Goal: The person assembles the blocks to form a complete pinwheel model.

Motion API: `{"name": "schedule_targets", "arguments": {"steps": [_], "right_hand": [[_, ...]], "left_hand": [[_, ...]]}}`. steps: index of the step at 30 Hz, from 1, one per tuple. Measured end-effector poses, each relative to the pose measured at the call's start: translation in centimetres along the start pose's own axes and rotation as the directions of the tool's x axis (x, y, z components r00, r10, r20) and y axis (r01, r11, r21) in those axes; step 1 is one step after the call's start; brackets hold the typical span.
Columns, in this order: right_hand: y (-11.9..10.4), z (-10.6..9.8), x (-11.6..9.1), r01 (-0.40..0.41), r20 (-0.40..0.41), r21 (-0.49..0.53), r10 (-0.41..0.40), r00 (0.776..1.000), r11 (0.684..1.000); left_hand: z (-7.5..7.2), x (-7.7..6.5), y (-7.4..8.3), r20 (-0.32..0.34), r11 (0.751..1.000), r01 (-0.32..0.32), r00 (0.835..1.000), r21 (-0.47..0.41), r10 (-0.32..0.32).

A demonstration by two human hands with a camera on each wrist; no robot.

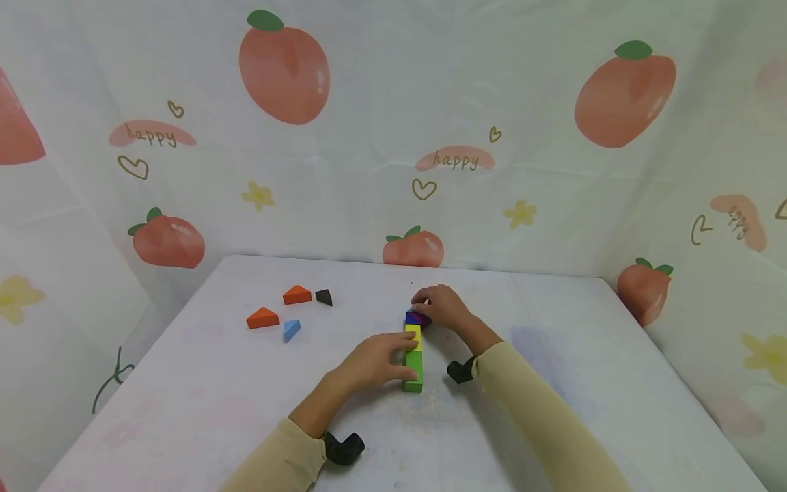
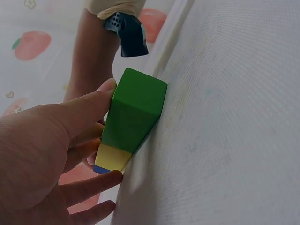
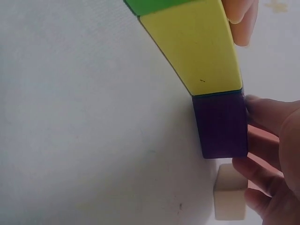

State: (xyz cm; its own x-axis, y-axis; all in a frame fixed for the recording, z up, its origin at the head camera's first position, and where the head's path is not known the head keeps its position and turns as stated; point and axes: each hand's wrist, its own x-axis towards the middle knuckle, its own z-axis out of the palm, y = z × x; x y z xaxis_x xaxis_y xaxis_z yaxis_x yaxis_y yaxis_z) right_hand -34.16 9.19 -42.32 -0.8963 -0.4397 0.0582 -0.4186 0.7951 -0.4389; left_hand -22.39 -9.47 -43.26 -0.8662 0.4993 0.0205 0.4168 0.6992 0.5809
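A green block (image 1: pixel 414 369), a yellow block (image 1: pixel 413 336) and a blue-purple block (image 3: pixel 220 126) lie end to end in a straight row on the white table. My left hand (image 1: pixel 369 359) reaches in from the left; its thumb touches the green block (image 2: pixel 136 103), while its extended fingers lie by the yellow block (image 2: pixel 112 157). At the row's far end my right hand (image 1: pixel 445 307) pinches the blue-purple block between thumb and fingers. Just beyond it, a pale block (image 3: pixel 229 194) stands by the right fingertips; most of it is hidden in the head view.
On the table's left side lie two orange triangular blocks (image 1: pixel 262 318), a black block (image 1: pixel 324 297) and a light blue triangular block (image 1: pixel 292 331). A fruit-printed cloth (image 1: pixel 369 137) hangs behind the table. Black wrist mounts (image 1: pixel 344 449) stick out from both sleeves.
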Motion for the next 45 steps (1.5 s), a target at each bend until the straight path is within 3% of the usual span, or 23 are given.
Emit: {"name": "schedule_targets", "arguments": {"steps": [11,22,27,37,45], "right_hand": [[-0.2,-0.5,-0.1,-0.040,0.002,0.022,0.040,0.999,0.999],[0.8,-1.5,-0.2,-0.091,-0.199,0.048,0.099,0.975,0.995],[1.3,-1.8,-0.4,-0.150,-0.200,0.066,0.160,0.967,0.986],[2.1,-1.8,-0.6,-0.287,-0.194,-0.037,0.275,0.942,0.957],[1.7,-1.5,-0.8,-0.349,-0.220,0.028,0.346,0.912,0.937]], "left_hand": [[0.1,0.0,-0.1,-0.002,1.000,0.004,1.000,0.004,-0.004],[0.1,0.1,0.1,0.008,0.999,0.033,0.999,-0.011,-0.033],[0.2,0.1,0.1,0.008,0.999,0.035,0.999,-0.007,-0.035],[0.2,0.1,0.1,0.009,0.999,0.033,0.999,-0.005,-0.033],[0.2,0.1,0.1,0.006,0.999,0.034,0.999,-0.006,-0.034]]}}
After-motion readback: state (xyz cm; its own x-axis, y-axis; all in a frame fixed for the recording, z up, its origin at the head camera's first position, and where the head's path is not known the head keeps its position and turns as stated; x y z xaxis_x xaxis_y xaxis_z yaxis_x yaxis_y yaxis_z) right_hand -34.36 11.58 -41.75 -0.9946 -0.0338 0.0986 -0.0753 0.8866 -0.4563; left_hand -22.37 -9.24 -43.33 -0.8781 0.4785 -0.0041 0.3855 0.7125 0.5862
